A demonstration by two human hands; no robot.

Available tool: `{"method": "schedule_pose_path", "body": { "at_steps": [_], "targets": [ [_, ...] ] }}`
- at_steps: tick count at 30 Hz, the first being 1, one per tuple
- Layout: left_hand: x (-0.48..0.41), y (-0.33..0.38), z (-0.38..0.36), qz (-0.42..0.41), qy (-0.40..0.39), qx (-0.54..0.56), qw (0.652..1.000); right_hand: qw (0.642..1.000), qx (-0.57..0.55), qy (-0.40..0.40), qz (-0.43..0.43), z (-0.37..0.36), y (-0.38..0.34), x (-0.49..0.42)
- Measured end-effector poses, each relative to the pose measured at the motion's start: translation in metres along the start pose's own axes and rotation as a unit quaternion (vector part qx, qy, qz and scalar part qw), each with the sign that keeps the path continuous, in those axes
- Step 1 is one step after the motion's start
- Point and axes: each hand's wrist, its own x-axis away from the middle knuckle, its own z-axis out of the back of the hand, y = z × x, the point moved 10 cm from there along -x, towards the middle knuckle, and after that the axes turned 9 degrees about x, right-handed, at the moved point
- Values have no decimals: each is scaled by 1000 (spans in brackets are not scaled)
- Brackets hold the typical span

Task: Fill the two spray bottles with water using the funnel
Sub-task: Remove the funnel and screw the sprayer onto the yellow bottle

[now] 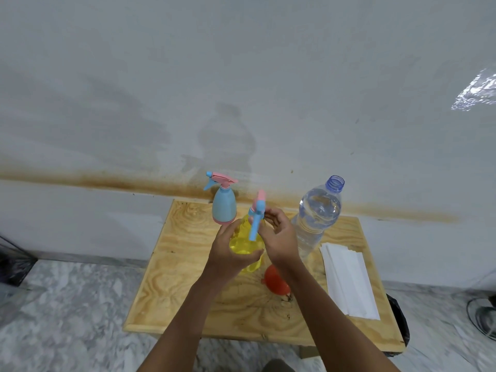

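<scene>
My left hand (230, 253) grips the body of a yellow spray bottle (245, 244) held over the middle of the wooden table (188, 264). Around its pink and blue spray head (256, 213), at the neck, my right hand (279, 234) is closed. A second spray bottle (224, 204), blue with a pink trigger head, stands upright at the table's back edge. A red funnel (276, 280) lies on its side on the table, partly hidden under my right forearm. To the right stands a large clear water bottle (316, 218), uncapped, with water inside.
A stack of white paper sheets (349, 280) lies on the table's right side. A stained white wall (241, 103) rises just behind the table. Marble floor (67, 304) surrounds it, with a dark bag (400, 318) at its right corner.
</scene>
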Motion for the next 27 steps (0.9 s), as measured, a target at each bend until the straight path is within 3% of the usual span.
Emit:
{"method": "schedule_pose_path", "body": {
  "at_steps": [6,11,17,27],
  "targets": [
    [1,-3,-2,27,-20,-2,999,992,20,-128,6,-7,-7,-5],
    [2,-6,-3,26,-37,-18,999,997,75,-31,14,4,-9,-6],
    [5,-2,-4,29,-61,-18,998,988,56,-145,15,-6,-16,-3],
    [6,-1,-7,26,-45,-11,999,993,96,-18,70,3,-33,10]
  ]
}}
